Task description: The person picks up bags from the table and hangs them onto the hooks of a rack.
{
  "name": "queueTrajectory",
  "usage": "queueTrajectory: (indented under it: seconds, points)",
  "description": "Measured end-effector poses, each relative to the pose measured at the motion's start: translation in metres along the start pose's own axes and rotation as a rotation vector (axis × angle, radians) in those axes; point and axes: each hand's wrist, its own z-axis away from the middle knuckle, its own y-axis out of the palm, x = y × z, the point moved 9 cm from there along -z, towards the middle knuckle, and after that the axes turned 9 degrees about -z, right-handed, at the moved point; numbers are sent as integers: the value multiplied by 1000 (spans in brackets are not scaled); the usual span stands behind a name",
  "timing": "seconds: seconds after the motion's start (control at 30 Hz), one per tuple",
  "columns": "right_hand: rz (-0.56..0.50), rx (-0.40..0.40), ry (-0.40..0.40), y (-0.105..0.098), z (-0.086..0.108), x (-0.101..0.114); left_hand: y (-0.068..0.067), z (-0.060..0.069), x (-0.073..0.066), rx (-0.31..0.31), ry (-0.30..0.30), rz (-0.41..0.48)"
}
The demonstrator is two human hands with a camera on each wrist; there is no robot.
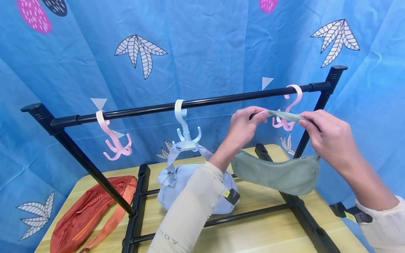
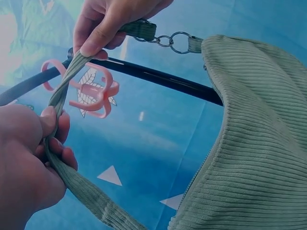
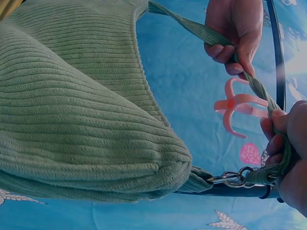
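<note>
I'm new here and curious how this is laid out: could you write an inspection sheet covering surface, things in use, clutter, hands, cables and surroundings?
Surface: wood-grain tabletop under a black rack.
Job's things: green corduroy bag, held up by its strap near the right-end pink hook hanger.
Clutter: red bag lying at left; light-blue bag, strap on a light-blue hook hanger; bare left-end pink hanger.
Hands: left hand and right hand both grip the strap.
Cables: nothing seen.
Surroundings: blue leaf-print curtain.

Curtained spot (home or studio, unclear), blue leaf-print curtain [image 1: 209, 42], black rack [image 1: 237, 97], wooden tabletop [image 1: 253, 235]
</note>
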Motion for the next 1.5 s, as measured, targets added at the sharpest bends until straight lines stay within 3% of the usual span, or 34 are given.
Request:
queueTrajectory:
  seconds: [0.43,1.5]
  points:
    - [-12,-13,-1,3,6,-6,7,-4,9,-19,-35,58]
    - [-26,-46,75,10,31,-15,28,10,21,11,-85,120]
